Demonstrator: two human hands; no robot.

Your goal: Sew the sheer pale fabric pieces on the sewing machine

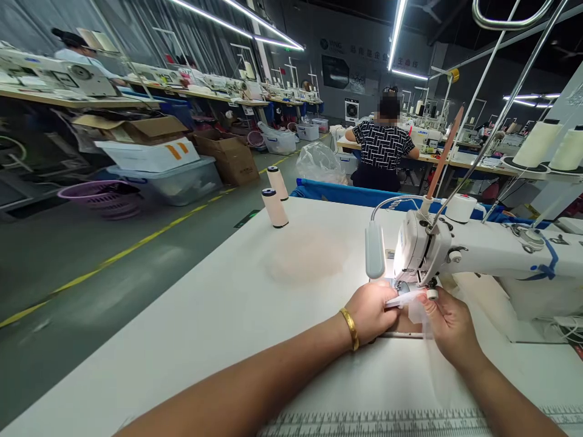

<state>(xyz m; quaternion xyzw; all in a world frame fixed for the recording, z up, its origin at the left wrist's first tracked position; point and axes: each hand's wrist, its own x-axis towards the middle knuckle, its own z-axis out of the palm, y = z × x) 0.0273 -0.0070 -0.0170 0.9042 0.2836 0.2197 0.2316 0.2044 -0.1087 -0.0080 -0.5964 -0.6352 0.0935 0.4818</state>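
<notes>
My left hand [371, 311], with a gold bangle on its wrist, is closed in a pinch on a thin strip of sheer white fabric [405, 298] just in front of the needle area of a white sewing machine [483, 258]. My right hand [449, 325] grips the same fabric from the right, fingers curled, and more of the sheer piece hangs down below it. Both hands rest on the white table [228, 315]. The machine's lamp [375, 250] hangs over the spot, and the light glares on the machine's head.
Two thread cones [274, 208] stand on the table's far left part. A printed ruler [387, 422] runs along the near edge. Large thread cones [553, 145] sit on a stand at the right. A person in a patterned top [383, 145] sits ahead. Boxes and bins [150, 155] line the aisle on the left.
</notes>
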